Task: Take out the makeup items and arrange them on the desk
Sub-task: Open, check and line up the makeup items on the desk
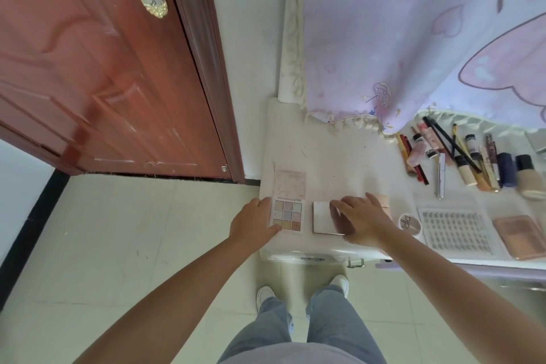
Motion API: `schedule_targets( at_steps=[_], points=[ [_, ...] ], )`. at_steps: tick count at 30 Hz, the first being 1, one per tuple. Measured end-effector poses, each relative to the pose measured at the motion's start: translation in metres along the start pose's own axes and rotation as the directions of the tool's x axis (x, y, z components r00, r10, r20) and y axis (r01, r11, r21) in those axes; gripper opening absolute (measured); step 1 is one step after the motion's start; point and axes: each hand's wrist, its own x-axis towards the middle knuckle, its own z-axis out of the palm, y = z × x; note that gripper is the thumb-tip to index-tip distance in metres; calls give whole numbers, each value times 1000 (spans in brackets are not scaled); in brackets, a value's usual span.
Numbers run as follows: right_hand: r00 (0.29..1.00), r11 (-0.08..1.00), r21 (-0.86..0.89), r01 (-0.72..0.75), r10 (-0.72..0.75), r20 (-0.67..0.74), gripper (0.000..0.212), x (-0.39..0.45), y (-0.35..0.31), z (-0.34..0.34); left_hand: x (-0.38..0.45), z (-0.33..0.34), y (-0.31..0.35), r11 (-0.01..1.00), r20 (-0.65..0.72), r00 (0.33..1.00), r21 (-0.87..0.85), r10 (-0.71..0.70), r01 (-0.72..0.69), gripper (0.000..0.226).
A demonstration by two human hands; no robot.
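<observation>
An open eyeshadow palette [287, 214] with pastel pans lies at the desk's front left corner, its lid folded back. My left hand [252, 223] grips its left edge, thumb at the front corner. Just right of it lies a white square compact [322, 217]. My right hand [362, 217] rests on that compact's right part with fingers spread flat. A pale pink case [384, 201] peeks out behind this hand. Further right lie a round jar [409, 223], a false-lash tray [453, 228] and a rose-gold compact [517, 236].
The white desk [325, 151] carries a row of pencils, tubes and foundation bottles [472, 163] at the back right. A pink curtain [413, 39] hangs over the desk's rear. A red-brown door [103, 68] stands to the left. My legs and shoes are on the tiled floor below.
</observation>
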Motion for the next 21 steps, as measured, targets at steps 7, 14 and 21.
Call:
schedule_targets(
  at_steps=[7, 14, 21],
  points=[
    [972, 922, 363, 137, -55, -229, 64, -10, -4, -57, 10, -53, 24, 964, 81, 979, -207, 184, -164, 79],
    [799, 806, 467, 363, -12, -601, 54, -48, -6, -164, 4, -162, 76, 830, 23, 941, -478, 337, -286, 84],
    [626, 749, 433, 501, 32, -779, 34, -79, -3, -281, -15, -278, 124, 559, -344, 823, -610, 452, -562, 42]
  ],
)
